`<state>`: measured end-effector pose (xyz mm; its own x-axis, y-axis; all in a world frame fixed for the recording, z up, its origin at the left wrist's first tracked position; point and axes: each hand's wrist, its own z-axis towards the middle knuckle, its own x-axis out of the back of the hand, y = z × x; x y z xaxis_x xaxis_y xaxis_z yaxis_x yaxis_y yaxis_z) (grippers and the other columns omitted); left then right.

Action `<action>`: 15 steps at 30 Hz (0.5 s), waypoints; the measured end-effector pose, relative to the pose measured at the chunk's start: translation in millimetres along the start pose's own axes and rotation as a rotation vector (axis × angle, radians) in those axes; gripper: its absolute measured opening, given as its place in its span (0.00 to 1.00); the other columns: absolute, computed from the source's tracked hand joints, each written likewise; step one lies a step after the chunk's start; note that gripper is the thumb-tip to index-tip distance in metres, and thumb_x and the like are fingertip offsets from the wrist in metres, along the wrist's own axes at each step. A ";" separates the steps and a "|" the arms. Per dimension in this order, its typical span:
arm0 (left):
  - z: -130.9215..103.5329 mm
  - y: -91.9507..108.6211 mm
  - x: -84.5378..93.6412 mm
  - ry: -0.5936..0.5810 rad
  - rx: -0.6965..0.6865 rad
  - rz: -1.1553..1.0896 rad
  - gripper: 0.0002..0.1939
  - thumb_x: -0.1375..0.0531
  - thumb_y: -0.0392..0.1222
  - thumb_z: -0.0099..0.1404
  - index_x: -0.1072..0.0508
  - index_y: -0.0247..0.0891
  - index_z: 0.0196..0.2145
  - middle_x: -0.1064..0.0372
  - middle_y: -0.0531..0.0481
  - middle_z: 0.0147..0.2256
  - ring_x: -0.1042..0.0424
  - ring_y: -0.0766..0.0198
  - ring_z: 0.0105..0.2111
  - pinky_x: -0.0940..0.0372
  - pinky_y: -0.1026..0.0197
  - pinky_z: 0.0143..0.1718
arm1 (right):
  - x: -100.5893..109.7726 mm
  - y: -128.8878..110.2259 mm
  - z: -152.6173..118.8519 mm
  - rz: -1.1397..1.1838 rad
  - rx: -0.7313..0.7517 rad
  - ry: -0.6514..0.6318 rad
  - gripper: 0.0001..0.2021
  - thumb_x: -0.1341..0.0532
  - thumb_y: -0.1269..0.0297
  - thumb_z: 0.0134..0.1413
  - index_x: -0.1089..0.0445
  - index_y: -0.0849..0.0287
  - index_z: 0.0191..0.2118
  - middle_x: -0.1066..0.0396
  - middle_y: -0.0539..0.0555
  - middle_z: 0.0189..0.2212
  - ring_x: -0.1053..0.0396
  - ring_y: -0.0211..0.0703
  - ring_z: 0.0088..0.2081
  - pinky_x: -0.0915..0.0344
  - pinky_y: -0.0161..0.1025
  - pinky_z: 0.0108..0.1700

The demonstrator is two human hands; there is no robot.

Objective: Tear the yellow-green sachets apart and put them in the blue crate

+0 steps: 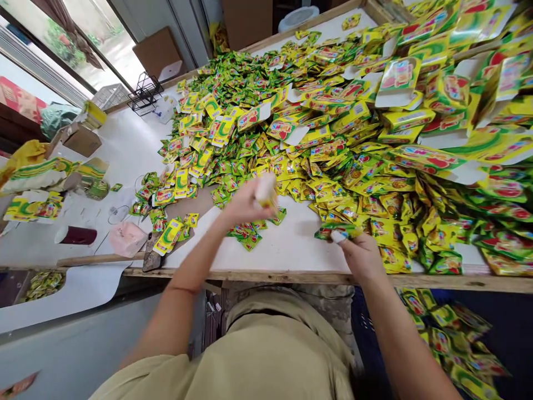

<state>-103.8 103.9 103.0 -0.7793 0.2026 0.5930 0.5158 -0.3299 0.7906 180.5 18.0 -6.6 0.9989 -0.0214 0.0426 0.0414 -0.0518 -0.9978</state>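
The left hand (pixel 245 203), at the centre of the frame, is blurred, its fingers curled near a white fingertip cover (pixel 265 189); a smear of yellow shows below that, and I cannot tell whether it is gripping something. The right hand (pixel 363 256), right of centre and low, is closed to a narrow pinch on a small green foil packet with yellow and red print (pixel 327 231), held just above the white-topped bench (pixel 287 244). A white cover sits on its thumb.

Of the two hands, only the right clearly holds something. The loose green and yellow foil packets (pixel 245 83) lie in a heap from the upper centre to the right edge, too many to count, as are the yellow, green and red printed cartons (pixel 400 78) among them. At left there is one dark red cylinder (pixel 83 235), one pale pink wrapped bundle (pixel 128 239), one long wooden handle (pixel 97 259) and one black wire rack (pixel 144 93).

The bare wooden front edge (pixel 266 276) crosses the lower part of the frame, just below the right hand. Bare white surface lies between the hands, hemmed in by packets above; a wider bare stretch lies upper left, below the rack.
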 end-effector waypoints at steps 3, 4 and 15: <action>-40.5 7.2 -76.4 -0.292 0.244 -0.440 0.25 0.35 0.44 0.52 0.33 0.33 0.47 0.30 0.44 0.41 0.30 0.58 0.40 0.34 0.56 0.43 | 4.3 -14.8 7.6 0.093 0.058 0.049 0.09 0.36 0.58 0.49 0.27 0.54 0.37 0.26 0.52 0.36 0.28 0.48 0.41 0.32 0.45 0.46; -49.3 5.3 -94.3 -0.285 0.311 -0.509 0.26 0.35 0.43 0.52 0.34 0.33 0.47 0.30 0.44 0.42 0.30 0.59 0.40 0.34 0.57 0.43 | 5.2 -21.3 7.9 0.079 0.079 0.052 0.10 0.36 0.59 0.49 0.28 0.54 0.38 0.27 0.51 0.37 0.29 0.47 0.42 0.32 0.45 0.46; -69.3 -1.3 -129.0 -0.323 0.426 -0.826 0.26 0.32 0.48 0.50 0.33 0.34 0.44 0.30 0.45 0.42 0.31 0.57 0.43 0.39 0.54 0.49 | -13.2 -68.0 5.9 -0.573 0.284 -0.172 0.11 0.42 0.67 0.52 0.31 0.57 0.43 0.29 0.56 0.39 0.32 0.48 0.41 0.36 0.43 0.43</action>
<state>-28.6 14.3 14.9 -0.8503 0.4834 -0.2082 -0.0131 0.3761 0.9265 164.6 27.7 60.3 0.8055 0.0920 0.5854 0.5485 0.2584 -0.7952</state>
